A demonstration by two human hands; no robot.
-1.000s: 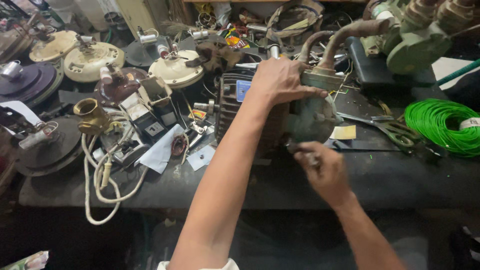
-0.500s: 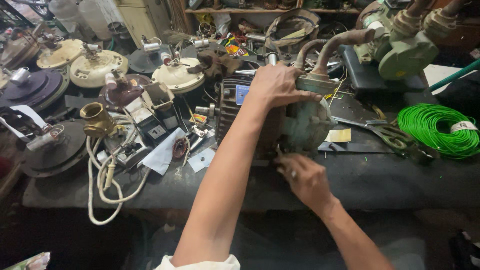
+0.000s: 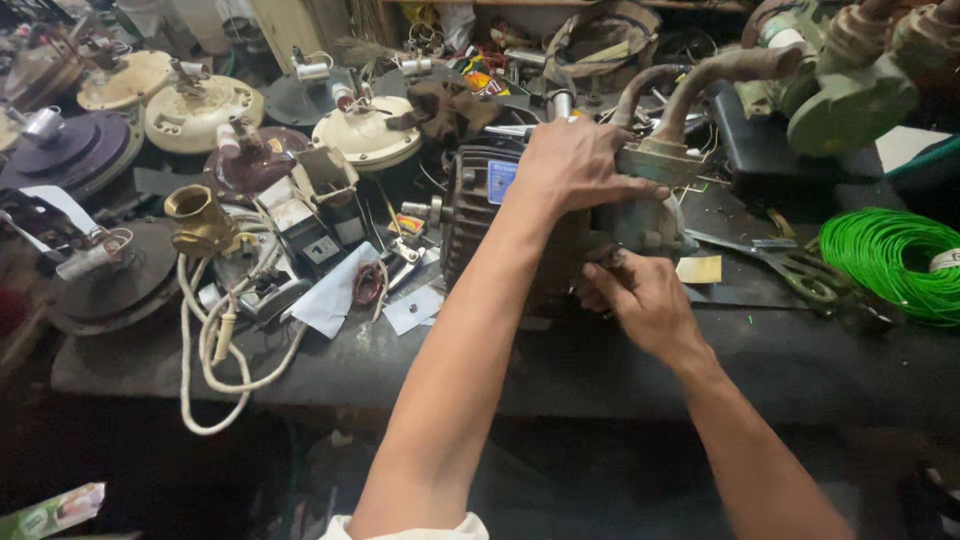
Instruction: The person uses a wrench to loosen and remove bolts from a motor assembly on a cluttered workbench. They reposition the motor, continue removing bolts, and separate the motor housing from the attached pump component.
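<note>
The left hand (image 3: 575,165) is laid flat over the top of a dark ribbed motor pump (image 3: 545,225), its fingers spread and pressed against the grey-green pipe fitting (image 3: 660,160) on the pump's upper side. The right hand (image 3: 640,300) is curled against the pump's lower front, with the fingertips pinched on something small and dark that cannot be made out. The pump is stood near the middle of the table (image 3: 800,350), just behind its front edge.

Curved rusty pipes (image 3: 700,75) are seen rising behind the fitting toward a green pump casing (image 3: 850,90). To the right, a pair of scissors (image 3: 790,262) is laid flat, and a coil of bright green wire (image 3: 890,255) is set beside it. To the left, scraps of paper (image 3: 335,295), a looped white cord (image 3: 215,350) and a brass fitting (image 3: 200,215) are scattered. Round ceiling-fan motor housings (image 3: 365,135), cream and dark, are crowded along the back.

The table top is dark, worn and grimy, and is heavily cluttered.
</note>
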